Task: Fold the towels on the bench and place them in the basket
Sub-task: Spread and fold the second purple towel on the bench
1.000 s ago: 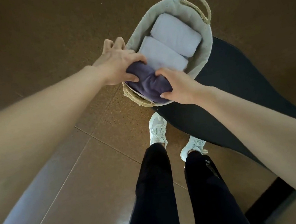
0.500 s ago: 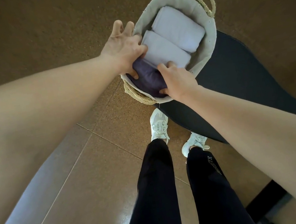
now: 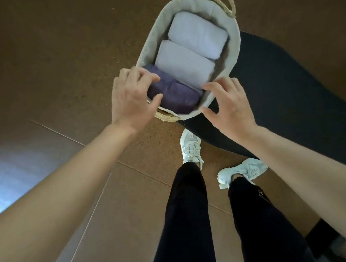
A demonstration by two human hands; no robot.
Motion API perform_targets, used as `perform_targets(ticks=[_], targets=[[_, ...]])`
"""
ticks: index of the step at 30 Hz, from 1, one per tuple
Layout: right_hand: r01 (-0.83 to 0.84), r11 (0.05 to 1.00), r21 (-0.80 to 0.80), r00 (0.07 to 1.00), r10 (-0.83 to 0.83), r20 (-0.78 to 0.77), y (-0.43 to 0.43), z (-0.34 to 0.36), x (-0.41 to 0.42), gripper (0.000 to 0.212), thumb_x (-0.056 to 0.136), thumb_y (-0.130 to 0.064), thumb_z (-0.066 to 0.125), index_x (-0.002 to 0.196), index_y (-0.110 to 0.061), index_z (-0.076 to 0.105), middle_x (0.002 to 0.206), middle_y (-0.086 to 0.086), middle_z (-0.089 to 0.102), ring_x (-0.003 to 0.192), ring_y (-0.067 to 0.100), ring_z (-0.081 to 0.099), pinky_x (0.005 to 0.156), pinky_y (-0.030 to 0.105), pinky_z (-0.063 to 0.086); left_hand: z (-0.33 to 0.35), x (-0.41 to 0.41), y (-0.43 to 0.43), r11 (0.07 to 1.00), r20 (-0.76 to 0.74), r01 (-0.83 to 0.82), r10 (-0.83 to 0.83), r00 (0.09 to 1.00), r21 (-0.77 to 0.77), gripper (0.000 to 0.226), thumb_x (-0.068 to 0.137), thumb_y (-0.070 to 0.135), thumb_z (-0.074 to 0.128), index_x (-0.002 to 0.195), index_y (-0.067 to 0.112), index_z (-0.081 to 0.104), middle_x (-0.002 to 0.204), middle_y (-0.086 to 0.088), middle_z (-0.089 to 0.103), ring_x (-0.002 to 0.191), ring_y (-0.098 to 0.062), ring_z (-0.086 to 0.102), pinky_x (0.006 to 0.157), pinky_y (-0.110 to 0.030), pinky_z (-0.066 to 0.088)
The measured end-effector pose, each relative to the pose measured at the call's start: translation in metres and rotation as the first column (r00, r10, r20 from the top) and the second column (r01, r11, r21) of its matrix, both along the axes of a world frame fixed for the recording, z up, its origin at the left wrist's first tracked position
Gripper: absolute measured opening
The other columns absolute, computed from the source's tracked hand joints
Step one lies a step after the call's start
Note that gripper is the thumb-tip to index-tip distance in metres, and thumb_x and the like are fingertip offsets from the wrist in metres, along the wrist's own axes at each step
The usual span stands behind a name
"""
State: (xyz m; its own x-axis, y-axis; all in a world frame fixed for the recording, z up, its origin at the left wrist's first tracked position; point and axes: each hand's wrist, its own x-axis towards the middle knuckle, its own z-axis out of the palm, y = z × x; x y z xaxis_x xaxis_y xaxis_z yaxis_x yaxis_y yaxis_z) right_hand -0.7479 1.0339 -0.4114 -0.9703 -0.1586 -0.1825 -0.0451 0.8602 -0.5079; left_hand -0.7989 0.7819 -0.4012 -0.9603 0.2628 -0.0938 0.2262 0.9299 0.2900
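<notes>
Released by the right hand (image 3: 229,105), the purple towel (image 3: 177,96) is now seated in the near end of the basket (image 3: 153,37), where half a second ago it was being pressed down from both sides. The right hand is drawn back and held just above the near rim, its fingers spread and nothing gripped. The left hand (image 3: 131,99) is kept at the towel's left end, with the fingers curled over the top and the thumb set against the near side, so that the end is loosely pinched; how firmly cannot be told. The basket is framed lower and larger than before, which is judged a shift of the head camera and not of the basket.

The purple towel is laid touching the nearer of two white towels (image 3: 184,64), and all three are packed side by side along the basket, which is stood on the end of the dark surface (image 3: 284,83).

The placing of this towel is judged all but done: only the left hand's release is wanted. Whether more towels wait to be folded cannot be told, since much of the surface is out of view.
</notes>
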Motion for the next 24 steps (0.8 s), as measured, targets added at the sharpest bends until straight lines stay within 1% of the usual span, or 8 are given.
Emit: perform_targets(ticks=[3, 5, 7, 10, 13, 18, 21, 24], targets=[[0.132, 0.989, -0.063, 0.991, -0.13, 0.038, 0.021, 0.005, 0.039, 0.043, 0.084, -0.02, 0.079, 0.123, -0.01, 0.063, 0.117, 0.008, 0.058, 0.105, 0.024, 0.051, 0.091, 0.035, 0.049, 0.003, 0.023, 0.038, 0.99, 0.189, -0.139, 0.133, 0.973, 0.019, 0.076, 0.08, 0.05, 0.078, 0.142, 0.013, 0.054, 0.143, -0.011, 0.055, 0.128, -0.03, 0.053, 0.105, -0.042, 0.047], [0.194, 0.979, -0.067, 0.977, -0.187, 0.1, 0.035, 0.007, 0.066, 0.043, 0.086, -0.022, 0.078, 0.125, -0.012, 0.063, 0.12, 0.006, 0.056, 0.107, 0.021, 0.05, 0.092, 0.035, 0.05, -0.002, 0.028, 0.063, 0.969, 0.348, -0.214, 0.245, 0.905, -0.125, 0.106, 0.079, 0.066, 0.073, 0.159, 0.012, 0.029, 0.165, -0.017, 0.029, 0.148, -0.036, 0.035, 0.118, -0.046, 0.036], [0.261, 0.963, -0.068, 0.955, -0.247, 0.162, 0.049, 0.005, 0.092, 0.043, 0.086, -0.022, 0.078, 0.126, -0.014, 0.063, 0.122, 0.004, 0.056, 0.109, 0.019, 0.05, 0.093, 0.037, 0.052, -0.007, 0.027, 0.081, 0.933, 0.383, -0.225, 0.323, 0.865, -0.28, 0.122, 0.076, 0.077, 0.068, 0.163, 0.013, 0.011, 0.169, -0.022, 0.01, 0.153, -0.042, 0.024, 0.122, -0.051, 0.03], [0.352, 0.933, -0.068, 0.917, -0.33, 0.222, 0.064, 0.002, 0.122, 0.045, 0.086, -0.022, 0.079, 0.127, -0.016, 0.062, 0.124, 0.002, 0.055, 0.111, 0.017, 0.05, 0.094, 0.038, 0.053, -0.016, 0.019, 0.097, 0.884, 0.367, -0.247, 0.399, 0.84, -0.397, 0.13, 0.068, 0.081, 0.07, 0.162, 0.019, 0.006, 0.168, -0.027, 0.006, 0.151, -0.047, 0.023, 0.117, -0.057, 0.033], [0.384, 0.918, -0.096, 0.898, -0.347, 0.27, 0.078, -0.001, 0.14, 0.046, 0.087, -0.021, 0.079, 0.129, -0.016, 0.061, 0.125, 0.003, 0.054, 0.112, 0.018, 0.05, 0.095, 0.038, 0.052, -0.02, 0.012, 0.108, 0.85, 0.396, -0.264, 0.459, 0.795, -0.455, 0.127, 0.063, 0.082, 0.072, 0.159, 0.027, 0.01, 0.168, -0.021, 0.004, 0.15, -0.045, 0.022, 0.111, -0.063, 0.034], [0.406, 0.908, -0.102, 0.876, -0.355, 0.326, 0.111, -0.002, 0.157, 0.048, 0.09, -0.022, 0.075, 0.134, -0.017, 0.058, 0.128, 0.003, 0.052, 0.118, 0.019, 0.05, 0.097, 0.033, 0.049, -0.016, 0.013, 0.128, 0.827, 0.415, -0.339, 0.529, 0.74, -0.448, 0.118, 0.067, 0.079, 0.067, 0.159, 0.03, 0.013, 0.169, -0.02, -0.002, 0.15, -0.046, 0.018, 0.118, -0.062, 0.023], [0.419, 0.901, -0.114, 0.865, -0.358, 0.351, 0.137, -0.002, 0.168, 0.045, 0.093, -0.022, 0.072, 0.135, -0.017, 0.057, 0.129, 0.001, 0.054, 0.119, 0.019, 0.051, 0.097, 0.033, 0.049, 0.0, 0.041, 0.141, 0.87, 0.281, -0.324, 0.438, 0.854, -0.371, 0.088, 0.086, 0.052, 0.063, 0.158, 0.017, 0.028, 0.166, -0.017, 0.019, 0.145, -0.043, 0.029, 0.117, -0.054, 0.029], [0.447, 0.884, -0.136, 0.844, -0.367, 0.391, 0.168, 0.0, 0.183, 0.041, 0.095, -0.023, 0.069, 0.133, -0.017, 0.059, 0.125, 0.0, 0.059, 0.116, 0.019, 0.054, 0.096, 0.036, 0.051, 0.02, 0.089, 0.173, 0.989, 0.149, -0.134, 0.143, 0.978, -0.066, 0.051, 0.087, 0.03, 0.063, 0.135, 0.013, 0.057, 0.137, -0.011, 0.051, 0.121, -0.03, 0.052, 0.102, -0.04, 0.045]])
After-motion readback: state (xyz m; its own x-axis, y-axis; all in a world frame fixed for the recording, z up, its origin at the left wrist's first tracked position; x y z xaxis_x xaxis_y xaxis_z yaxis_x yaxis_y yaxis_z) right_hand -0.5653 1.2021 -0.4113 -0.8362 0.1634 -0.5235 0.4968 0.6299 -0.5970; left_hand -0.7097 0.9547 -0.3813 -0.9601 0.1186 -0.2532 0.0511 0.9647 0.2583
